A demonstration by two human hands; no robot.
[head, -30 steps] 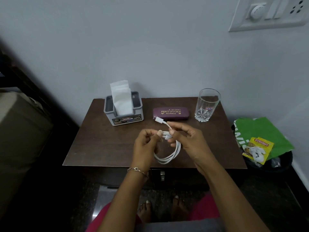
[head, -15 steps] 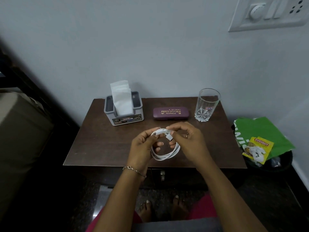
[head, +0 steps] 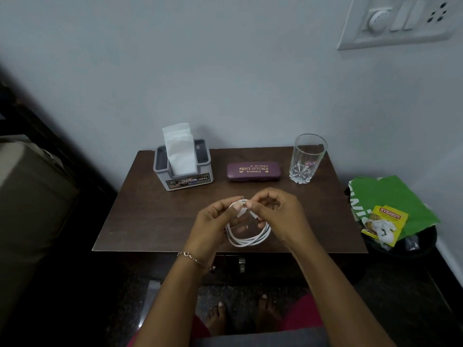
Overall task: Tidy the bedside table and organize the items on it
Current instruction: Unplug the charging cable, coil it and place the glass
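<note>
A white cable (head: 246, 237) hangs in a small coil just above the front of the dark wooden bedside table (head: 155, 216). My left hand (head: 213, 221) holds the coil at its top, and my right hand (head: 280, 216) pinches the cable's loose end against the coil. Along the back of the table stand a grey tissue holder (head: 184, 169) with white tissues, a purple spectacle case (head: 253, 172) lying flat, and an empty drinking glass (head: 307, 158) at the right.
A black bin (head: 411, 244) stands right of the table, holding a green bag (head: 395, 199) and a yellow packet (head: 385, 222). A bed edge (head: 30, 196) lies to the left. A switch panel (head: 400, 18) is on the wall. My bare feet (head: 240, 314) are below the table front.
The cable's free end, which stuck up toward the spectacle case, has been brought down and wound into the coil. Both hands stay close together over the table front.
</note>
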